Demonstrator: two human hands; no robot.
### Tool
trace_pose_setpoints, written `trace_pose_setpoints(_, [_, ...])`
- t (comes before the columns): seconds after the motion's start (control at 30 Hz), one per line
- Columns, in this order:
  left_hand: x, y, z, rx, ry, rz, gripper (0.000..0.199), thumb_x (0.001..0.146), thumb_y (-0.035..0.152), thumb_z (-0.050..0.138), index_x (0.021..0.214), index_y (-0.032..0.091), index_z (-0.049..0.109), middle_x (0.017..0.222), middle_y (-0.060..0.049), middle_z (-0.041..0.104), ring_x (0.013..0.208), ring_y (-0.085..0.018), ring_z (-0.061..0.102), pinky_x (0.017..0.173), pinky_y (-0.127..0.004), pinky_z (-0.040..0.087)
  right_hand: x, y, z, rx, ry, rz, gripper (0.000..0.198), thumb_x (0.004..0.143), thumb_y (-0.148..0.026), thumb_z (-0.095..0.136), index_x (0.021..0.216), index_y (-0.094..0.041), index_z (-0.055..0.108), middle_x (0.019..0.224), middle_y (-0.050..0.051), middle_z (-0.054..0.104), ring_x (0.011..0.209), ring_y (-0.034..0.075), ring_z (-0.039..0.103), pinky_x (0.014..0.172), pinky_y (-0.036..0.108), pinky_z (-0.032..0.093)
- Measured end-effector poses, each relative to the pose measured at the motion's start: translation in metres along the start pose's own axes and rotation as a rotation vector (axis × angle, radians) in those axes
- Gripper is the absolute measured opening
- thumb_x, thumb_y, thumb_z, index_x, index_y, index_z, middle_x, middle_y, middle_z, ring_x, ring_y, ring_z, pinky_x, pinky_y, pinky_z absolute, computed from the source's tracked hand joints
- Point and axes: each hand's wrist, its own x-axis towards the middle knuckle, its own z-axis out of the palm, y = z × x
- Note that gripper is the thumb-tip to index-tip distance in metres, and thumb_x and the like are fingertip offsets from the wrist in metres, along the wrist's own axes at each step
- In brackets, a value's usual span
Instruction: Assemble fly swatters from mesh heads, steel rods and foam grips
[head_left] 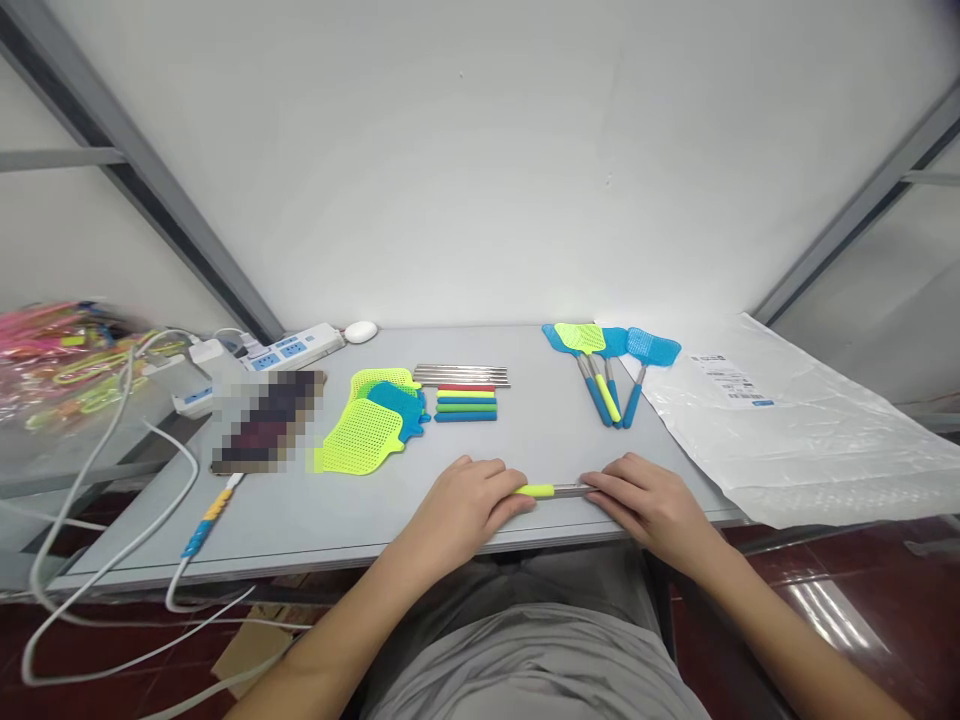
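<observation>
Pale wall [465,180] rises behind the grey bench [525,440] where I sit. Close to its front edge, between my two hands, lies a yellow handle [535,491] in line with a metal rod [570,491], the two meeting end to end. My left hand [469,510] is closed around the handle, leaving only a short bright length showing; my right hand [652,505] has the rod pinched between thumb and fingers, and those fingers hide its far end. I can't tell whether the piece touches the bench top.

Just beyond my left hand, loose handles [466,405] lie side by side: red farthest, then yellow, blue, green and blue. Right behind them sits a row of bare rods [461,375]. Left of these, mesh swatter heads [362,437] overlap in a pile, yellow-green and blue.

Over to my right, finished swatters [579,338] fan out with their grips toward me, mostly blue, one yellow. Beside them a white plastic package [810,420] with a printed label [731,382] spreads over the bench's right end.

On the far left I see a pixelated object [262,420], a power strip [300,348], a small white oval item [361,332], and clear bags [82,370] of colourful things.
</observation>
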Motion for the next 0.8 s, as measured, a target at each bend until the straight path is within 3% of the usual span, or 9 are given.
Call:
trace_pose_setpoints(0.37, [-0.003, -0.002, 0.002, 0.001, 0.042, -0.012, 0.033, 0.1, 0.043, 0.038, 0.091, 0.02, 0.06, 0.084, -0.001, 0.065, 0.081, -0.016, 0.06, 0.072, -0.031, 0.032, 0.043, -0.032, 0.02, 0.076, -0.114, 0.009, 0.02, 0.099, -0.027, 0.048, 0.111, -0.02, 0.062, 0.089, 0.005, 0.062, 0.083, 0.019, 0.057, 0.072, 0.032, 0.045])
trace_pose_setpoints(0.63, [-0.005, -0.007, 0.002, -0.099, 0.136, -0.138, 0.034, 0.098, 0.045, 0.042, 0.09, 0.021, 0.064, 0.084, -0.001, 0.065, 0.08, -0.017, 0.06, 0.072, -0.03, 0.035, 0.05, -0.014, 0.018, 0.134, -0.067, 0.163, 0.019, 0.095, -0.035, 0.054, 0.107, -0.023, 0.063, 0.096, 0.006, 0.062, 0.093, 0.022, 0.058, 0.082, 0.038, 0.044])
trace_pose_setpoints(0.8, [-0.006, -0.005, -0.002, -0.203, 0.176, -0.141, 0.03, 0.097, 0.044, 0.046, 0.094, 0.022, 0.066, 0.09, -0.002, 0.064, 0.082, -0.017, 0.059, 0.076, -0.03, 0.04, 0.043, -0.009, 0.009, 0.162, -0.14, 0.188, 0.018, 0.098, -0.034, 0.049, 0.104, -0.024, 0.063, 0.087, 0.003, 0.064, 0.085, 0.02, 0.059, 0.079, 0.036, 0.043])
